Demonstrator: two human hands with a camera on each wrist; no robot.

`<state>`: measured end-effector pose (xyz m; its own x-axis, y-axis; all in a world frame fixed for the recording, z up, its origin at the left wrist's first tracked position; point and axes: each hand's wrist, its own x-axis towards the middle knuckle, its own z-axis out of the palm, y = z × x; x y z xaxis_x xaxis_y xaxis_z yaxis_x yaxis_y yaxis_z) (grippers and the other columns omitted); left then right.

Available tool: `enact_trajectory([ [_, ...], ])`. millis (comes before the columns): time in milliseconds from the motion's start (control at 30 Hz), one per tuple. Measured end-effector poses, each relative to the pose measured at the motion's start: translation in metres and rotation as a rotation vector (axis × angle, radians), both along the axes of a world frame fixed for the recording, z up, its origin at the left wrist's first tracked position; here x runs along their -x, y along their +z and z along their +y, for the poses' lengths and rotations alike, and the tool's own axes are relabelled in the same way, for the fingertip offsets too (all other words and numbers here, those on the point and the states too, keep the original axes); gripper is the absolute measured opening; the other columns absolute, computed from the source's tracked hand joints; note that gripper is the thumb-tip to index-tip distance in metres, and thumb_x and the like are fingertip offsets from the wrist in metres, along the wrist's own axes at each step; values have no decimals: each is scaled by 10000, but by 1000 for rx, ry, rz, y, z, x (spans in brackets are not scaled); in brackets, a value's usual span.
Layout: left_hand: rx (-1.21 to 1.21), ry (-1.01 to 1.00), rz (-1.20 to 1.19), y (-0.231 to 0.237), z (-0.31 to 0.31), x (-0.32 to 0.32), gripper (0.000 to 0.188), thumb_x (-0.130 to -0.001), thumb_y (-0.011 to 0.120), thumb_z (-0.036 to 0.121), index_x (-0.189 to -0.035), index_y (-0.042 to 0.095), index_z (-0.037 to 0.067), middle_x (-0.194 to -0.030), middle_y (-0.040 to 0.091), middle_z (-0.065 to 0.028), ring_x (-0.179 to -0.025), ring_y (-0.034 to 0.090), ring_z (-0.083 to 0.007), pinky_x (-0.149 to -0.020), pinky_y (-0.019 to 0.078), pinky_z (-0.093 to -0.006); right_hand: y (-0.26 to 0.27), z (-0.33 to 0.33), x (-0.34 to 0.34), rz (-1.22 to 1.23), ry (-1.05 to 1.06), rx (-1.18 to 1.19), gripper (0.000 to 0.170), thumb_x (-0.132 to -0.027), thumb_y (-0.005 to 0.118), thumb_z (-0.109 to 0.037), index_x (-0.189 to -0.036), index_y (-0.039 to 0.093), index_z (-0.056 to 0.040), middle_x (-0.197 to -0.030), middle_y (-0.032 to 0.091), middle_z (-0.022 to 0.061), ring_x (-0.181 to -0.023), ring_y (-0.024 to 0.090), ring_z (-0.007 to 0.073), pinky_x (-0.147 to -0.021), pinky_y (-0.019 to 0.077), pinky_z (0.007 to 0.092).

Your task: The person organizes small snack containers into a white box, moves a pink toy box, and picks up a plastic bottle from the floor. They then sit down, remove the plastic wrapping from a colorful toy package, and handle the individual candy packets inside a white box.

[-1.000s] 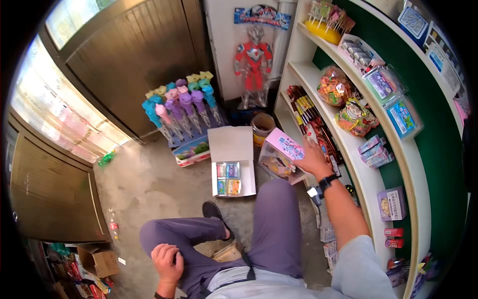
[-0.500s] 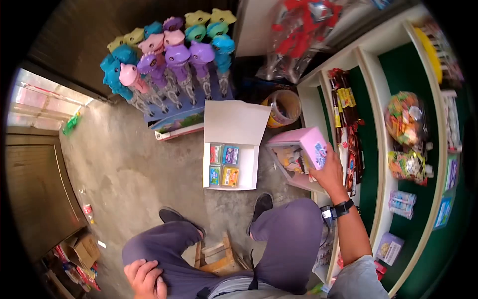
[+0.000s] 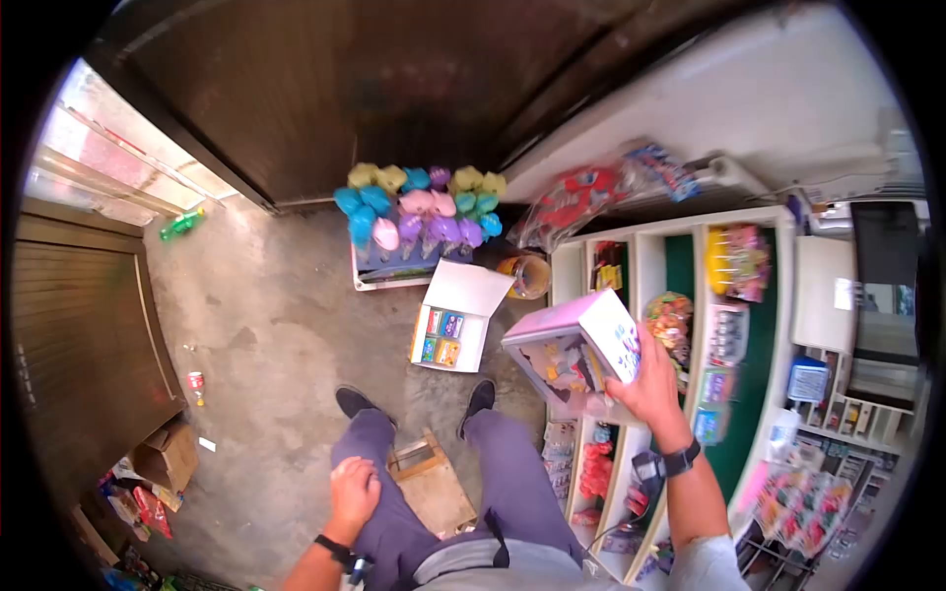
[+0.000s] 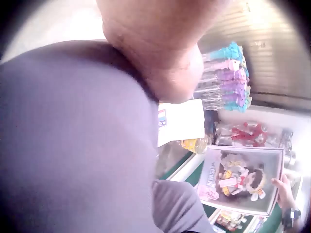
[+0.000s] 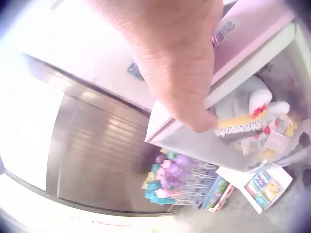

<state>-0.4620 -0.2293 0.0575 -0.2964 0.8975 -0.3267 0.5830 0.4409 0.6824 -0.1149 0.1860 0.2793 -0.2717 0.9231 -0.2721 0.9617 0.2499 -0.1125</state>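
With a pink windowed doll box [image 3: 570, 347] lifted off the floor [image 3: 266, 325] but not yet set down, a person's right hand [image 3: 652, 387] gripped its end near the shelves [image 3: 746, 340], while the left hand [image 3: 354, 490], loose and seemingly holding nothing, rested on the left thigh [image 3: 394, 504].

Small shop selling toys and sweets. Right: white shelves [image 3: 749, 364] stocked with bagged snacks [image 3: 670, 320]. Far: rows of colourful animal-headed toys [image 3: 424, 209], red figure [image 3: 581, 197] in clear packaging. Centre: open white carton [image 3: 477, 288] of small packs, boxed doll [image 3: 572, 353]. Concrete floor [image 3: 266, 325].
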Motion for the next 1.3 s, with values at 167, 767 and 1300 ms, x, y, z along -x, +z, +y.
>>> enact_trajectory([
  [167, 273, 107, -229, 116, -47, 30, 166, -868, 748, 200, -984, 777, 86, -1041, 782, -123, -1090, 708, -366, -1008, 533, -477, 142, 41, 109, 42, 242, -8, 1028, -665, 871, -263, -1552, 423, 1, -1311, 624, 256, -1219, 613, 445, -1073, 494, 502],
  [767, 564, 1029, -441, 169, -268, 92, 156, -930, 670, 155, -904, 753, 26, -830, 760, -81, -714, 706, -187, -663, 561, -340, 95, 237, 361, -181, 709, -310, 551, -822, 679, -77, -1365, 592, -86, -1219, 643, 178, -1131, 633, 390, -945, 543, 495],
  [1300, 339, 1268, -404, 207, -195, 113, 302, -972, 642, 353, -1107, 793, 129, -1073, 781, -160, -1027, 742, -341, -900, 574, -427, 55, 135, 408, -177, 815, -330, 773, -791, 801, -170, -1489, 506, -21, -1573, 482, 254, -1403, 485, 460, -1105, 459, 539],
])
